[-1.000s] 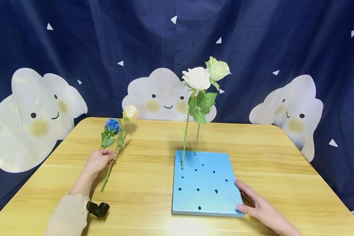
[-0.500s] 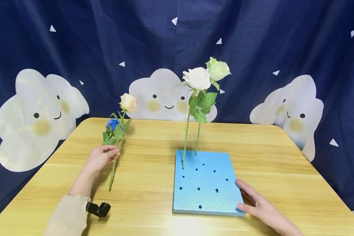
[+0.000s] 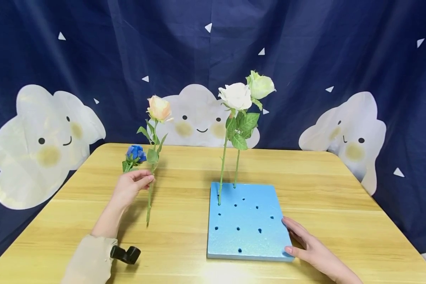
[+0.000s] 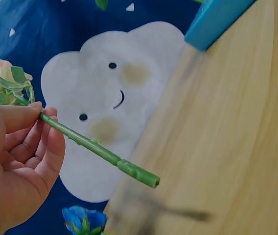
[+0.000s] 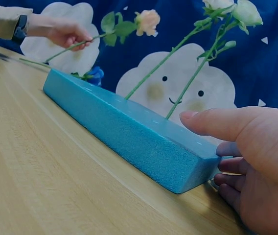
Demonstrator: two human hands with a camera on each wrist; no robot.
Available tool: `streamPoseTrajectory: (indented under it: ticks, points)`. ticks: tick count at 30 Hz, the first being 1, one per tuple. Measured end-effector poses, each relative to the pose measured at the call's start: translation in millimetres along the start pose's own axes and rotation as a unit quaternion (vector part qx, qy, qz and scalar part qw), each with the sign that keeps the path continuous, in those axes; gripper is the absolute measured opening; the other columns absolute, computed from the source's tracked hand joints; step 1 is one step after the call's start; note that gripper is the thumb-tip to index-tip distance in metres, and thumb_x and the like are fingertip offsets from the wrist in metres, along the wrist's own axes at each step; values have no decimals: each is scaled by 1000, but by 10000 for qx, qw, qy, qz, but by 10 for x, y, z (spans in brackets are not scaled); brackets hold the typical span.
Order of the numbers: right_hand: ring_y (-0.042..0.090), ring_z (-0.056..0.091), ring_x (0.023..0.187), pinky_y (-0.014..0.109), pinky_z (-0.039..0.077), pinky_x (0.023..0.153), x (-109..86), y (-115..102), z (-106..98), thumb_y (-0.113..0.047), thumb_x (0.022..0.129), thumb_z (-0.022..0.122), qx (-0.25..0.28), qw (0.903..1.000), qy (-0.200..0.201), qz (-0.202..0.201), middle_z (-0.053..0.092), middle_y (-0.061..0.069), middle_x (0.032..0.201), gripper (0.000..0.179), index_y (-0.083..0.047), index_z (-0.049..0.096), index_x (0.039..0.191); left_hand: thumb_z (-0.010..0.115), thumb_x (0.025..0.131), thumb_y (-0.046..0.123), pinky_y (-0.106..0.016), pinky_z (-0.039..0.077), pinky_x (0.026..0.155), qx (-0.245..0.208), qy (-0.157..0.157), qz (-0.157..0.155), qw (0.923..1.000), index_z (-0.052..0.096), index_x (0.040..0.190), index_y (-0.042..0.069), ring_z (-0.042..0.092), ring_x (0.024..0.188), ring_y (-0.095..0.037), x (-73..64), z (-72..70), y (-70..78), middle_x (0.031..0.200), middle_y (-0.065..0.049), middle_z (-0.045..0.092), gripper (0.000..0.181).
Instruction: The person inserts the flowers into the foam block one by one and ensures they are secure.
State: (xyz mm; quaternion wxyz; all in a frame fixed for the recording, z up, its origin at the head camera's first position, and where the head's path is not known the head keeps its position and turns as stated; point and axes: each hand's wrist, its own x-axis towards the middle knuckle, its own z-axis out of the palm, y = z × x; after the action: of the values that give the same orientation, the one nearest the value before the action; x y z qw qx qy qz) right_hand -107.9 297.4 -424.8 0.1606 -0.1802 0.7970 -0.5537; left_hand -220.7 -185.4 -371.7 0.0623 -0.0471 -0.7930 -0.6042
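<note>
My left hand point(image 3: 132, 187) pinches the green stem of a peach rose point(image 3: 159, 109), held nearly upright above the table's left side. In the left wrist view the cut end of its stem point(image 4: 138, 173) points out past the fingers. A blue rose point(image 3: 136, 154) lies on the table behind that hand, part of it hidden. My right hand point(image 3: 310, 246) rests against the right edge of a blue foam block point(image 3: 248, 221), thumb on top and fingers along the side. A white rose point(image 3: 236, 96) and a pale green rose point(image 3: 261, 85) stand in holes at the block's back left.
The block has several small holes in its top. Under everything is a wooden table point(image 3: 177, 244), and a dark blue curtain point(image 3: 184, 43) with smiling clouds hangs behind it. A black wrist mount point(image 3: 126, 255) is strapped to the left sleeve.
The peach rose has risen from the table and tilted more upright in my left hand, which has moved slightly right. The blue rose stays lying down. My right hand and the block keep their place.
</note>
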Motion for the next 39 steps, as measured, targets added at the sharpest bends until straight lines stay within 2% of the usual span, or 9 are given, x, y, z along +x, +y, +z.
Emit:
streamPoseTrajectory:
  ticks: [6,17,31,36,39]
  points:
    - [-22,24,117,3,25,93,1,0,5,-12,95,53,-107,9999,70,-1,3,33,147,66,4,13,146,61,88,2,-23,53,65,-399,-100,229,9989,55,105,-19,62,67,-8,-20,126,125,74,11,66,27]
    - [-21,24,117,3,25,93,9,-8,12,-11,95,53,-140,9998,149,-20,4,33,148,66,5,14,145,63,85,-1,-27,54,65,-648,-513,576,9949,58,98,-16,62,65,-11,-60,382,360,75,7,66,20]
    - [-21,24,118,3,24,93,9,-4,7,-11,94,54,-176,9996,232,-55,5,33,147,66,6,15,145,65,84,-2,-28,55,65,-723,-828,793,9908,60,96,-16,61,66,-10,-87,760,677,81,-10,67,19]
    - [-21,24,118,3,24,93,9,4,8,-11,94,55,-214,9995,240,-80,6,33,147,66,6,15,145,64,84,-1,-29,55,66,-729,-992,1007,9873,61,95,-14,62,66,-12,-84,905,781,82,-15,67,17]
    - [-21,24,118,3,24,94,11,4,10,-11,94,55,-236,9994,239,-81,6,32,147,66,6,16,145,65,84,-1,-31,55,67,-765,-1086,1155,9844,63,94,-13,63,68,-18,-80,992,843,83,-17,67,15]
